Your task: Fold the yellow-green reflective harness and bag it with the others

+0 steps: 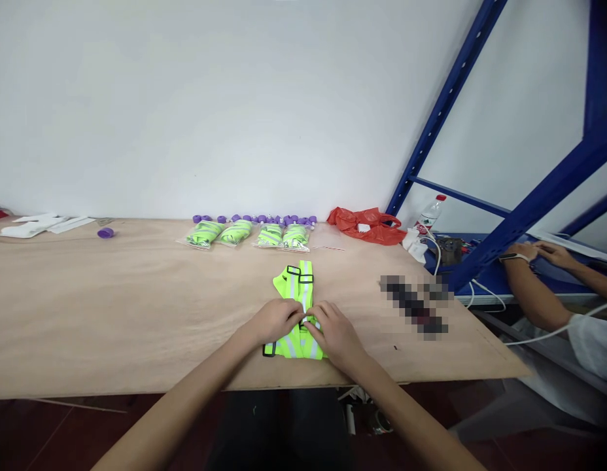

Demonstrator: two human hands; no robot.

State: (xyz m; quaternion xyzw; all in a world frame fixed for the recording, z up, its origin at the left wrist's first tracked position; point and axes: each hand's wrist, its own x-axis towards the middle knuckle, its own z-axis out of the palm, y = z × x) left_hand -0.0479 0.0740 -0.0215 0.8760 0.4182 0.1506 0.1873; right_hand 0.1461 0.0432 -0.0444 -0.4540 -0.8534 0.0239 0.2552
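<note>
A neon yellow reflective strap harness [296,347] with silver-grey stripes and black adjuster buckles lies folded on the wooden table, close to its front edge. My left hand [277,320] rests on its left side, fingers pinched at the middle of the straps. From the right, my right hand [335,330] meets it there, with thumb and fingertips closed on the same strap. The two sets of fingertips almost touch, and the exact bit of strap between them is hidden. Beyond the harness, several clear bags [270,235] hold similar folded yellow straps.
Several purple rolls [254,218] line the wall; another purple roll [106,233] sits at left near white sheets [31,226]. A red plastic bag [367,224] and a bottle [431,212] stand at back right. Blue shelf posts [529,209] separate a co-worker's arms [534,281] from this table [137,314].
</note>
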